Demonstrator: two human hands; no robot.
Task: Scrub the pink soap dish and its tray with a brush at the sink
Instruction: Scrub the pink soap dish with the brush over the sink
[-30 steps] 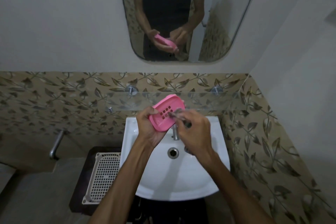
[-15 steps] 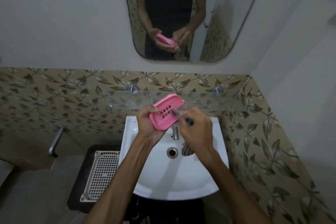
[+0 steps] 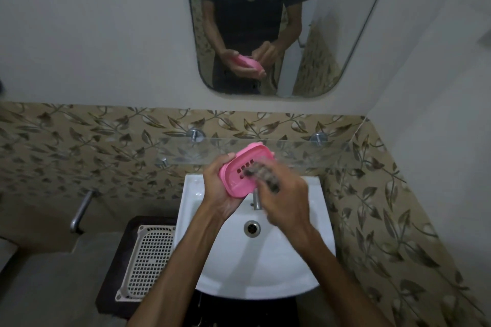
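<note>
While left hand (image 3: 221, 194) grips soap dish (image 3: 243, 174), right hand (image 3: 285, 200) grips brush (image 3: 261, 174)

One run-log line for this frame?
phase: scrubbing | left hand: holds pink soap dish | right hand: grips brush, blurred | over sink

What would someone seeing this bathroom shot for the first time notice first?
The bright pink soap dish stands out, held tilted in the left hand above the white sink. The right hand works a blurred brush across its slotted face. On the wall above, the mirror shows the same hands and dish, and a white perforated tray lies left of the sink.
</note>
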